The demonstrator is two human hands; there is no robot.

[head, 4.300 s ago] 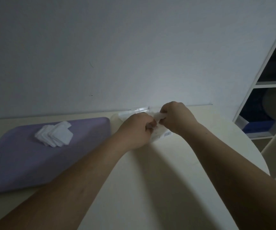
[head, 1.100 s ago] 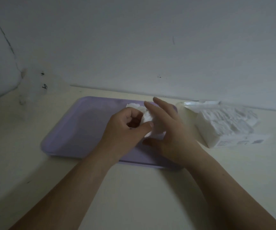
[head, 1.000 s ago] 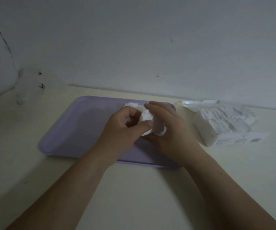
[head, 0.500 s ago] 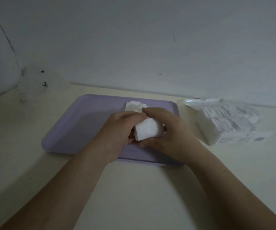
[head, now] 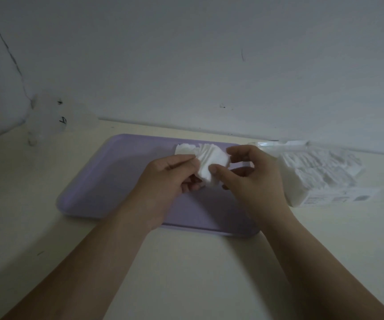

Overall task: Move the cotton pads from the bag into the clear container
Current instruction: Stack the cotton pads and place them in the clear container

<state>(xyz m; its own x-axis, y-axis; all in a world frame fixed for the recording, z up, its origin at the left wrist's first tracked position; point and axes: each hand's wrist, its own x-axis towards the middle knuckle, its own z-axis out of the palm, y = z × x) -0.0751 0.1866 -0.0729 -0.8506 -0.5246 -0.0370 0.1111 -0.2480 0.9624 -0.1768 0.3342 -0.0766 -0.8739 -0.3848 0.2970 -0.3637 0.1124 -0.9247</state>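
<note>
Ok, left hand (head: 165, 181): I pinched a fanned stack of white square cotton pads (head: 209, 165)
right hand (head: 253, 179): pinched its other side
under them: lilac plastic tray (head: 117, 176)

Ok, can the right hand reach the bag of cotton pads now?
Probably yes. The bag lies just right of the right hand, with nothing between them. But that hand and the left hand both pinch a stack of cotton pads, so it must let go first.
</note>
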